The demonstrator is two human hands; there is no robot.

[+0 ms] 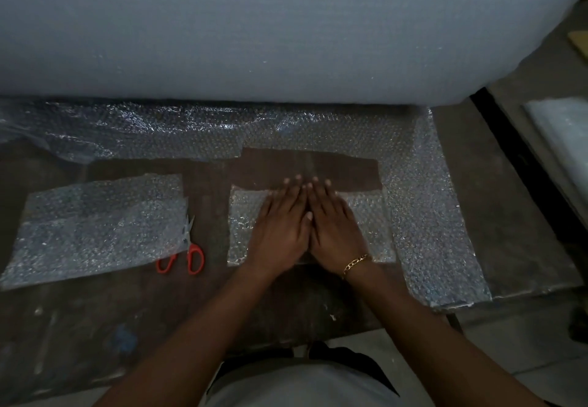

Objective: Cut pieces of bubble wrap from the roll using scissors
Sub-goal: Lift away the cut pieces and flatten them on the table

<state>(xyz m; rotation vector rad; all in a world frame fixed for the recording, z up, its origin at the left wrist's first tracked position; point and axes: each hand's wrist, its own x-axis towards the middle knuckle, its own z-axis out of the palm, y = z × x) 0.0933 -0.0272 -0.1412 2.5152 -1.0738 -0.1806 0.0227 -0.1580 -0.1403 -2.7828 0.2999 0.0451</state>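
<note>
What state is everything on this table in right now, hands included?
Large white bubble wrap roll: lying on its side, sheet unrolled.
Unrolled clear sheet: flat, rectangular notch cut out.
Small cut bubble wrap piece: flat under both hands.
Left-side cut bubble wrap piece: lying flat, untouched.
Orange-handled scissors: lying unheld.
Left hand: flat, pressing piece.
Right hand: flat, pressing piece.

Huge bubble wrap roll crosswise at back, loose sheet flat before it, notch cut away, right cut piece flat in the notch, left cut piece flat, orange-handled scissors touching its right edge
</note>
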